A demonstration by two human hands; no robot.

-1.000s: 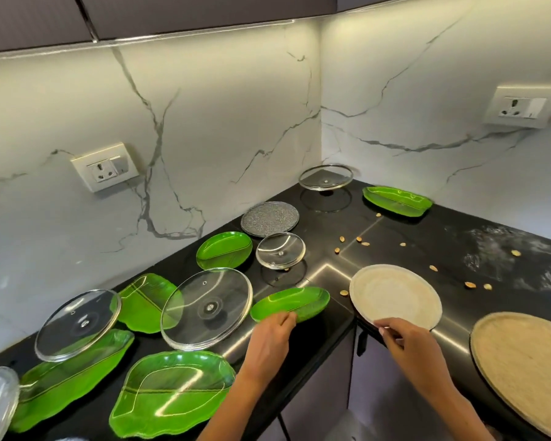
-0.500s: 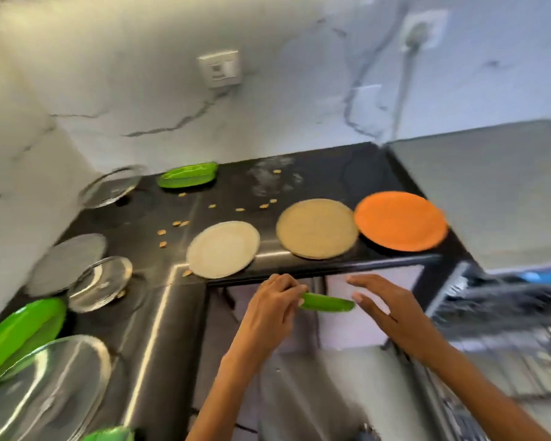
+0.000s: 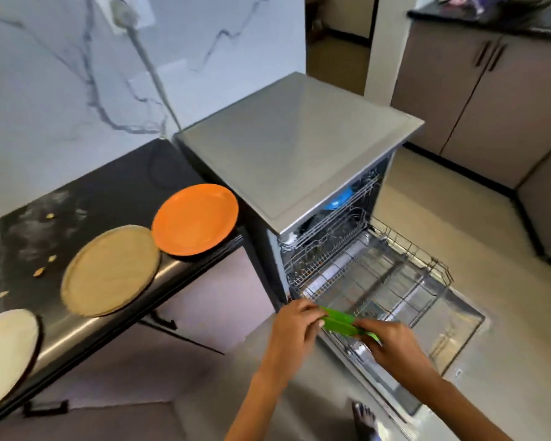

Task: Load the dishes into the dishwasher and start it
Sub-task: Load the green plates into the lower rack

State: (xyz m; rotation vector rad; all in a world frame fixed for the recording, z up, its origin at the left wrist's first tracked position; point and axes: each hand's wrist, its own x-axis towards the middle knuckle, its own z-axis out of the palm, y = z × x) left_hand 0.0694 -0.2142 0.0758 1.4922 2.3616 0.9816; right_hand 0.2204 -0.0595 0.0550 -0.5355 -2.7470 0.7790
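A small green oval dish (image 3: 341, 323) is held edge-on between both hands, just above the front left corner of the dishwasher's pulled-out lower rack (image 3: 395, 281). My left hand (image 3: 295, 327) grips its left end and my right hand (image 3: 392, 340) pinches its right end. The grey dishwasher (image 3: 296, 144) stands open, its door (image 3: 452, 342) folded down to the floor. An upper rack (image 3: 334, 224) sits partly inside with a blue item (image 3: 337, 198) in it. On the black counter (image 3: 115, 192) lie an orange plate (image 3: 195, 218), a tan round plate (image 3: 110, 270) and a cream plate (image 3: 5, 351).
Small crumbs are scattered on the counter at the left. A white cable (image 3: 150, 71) runs down the marble wall from a socket. Grey cabinets (image 3: 477, 100) line the far right. My bare foot (image 3: 365, 420) stands on the beige floor beside the open door.
I lifted the green dish off the counter with my left hand and turned right to the dishwasher. My right hand has now taken hold of the dish's other end.
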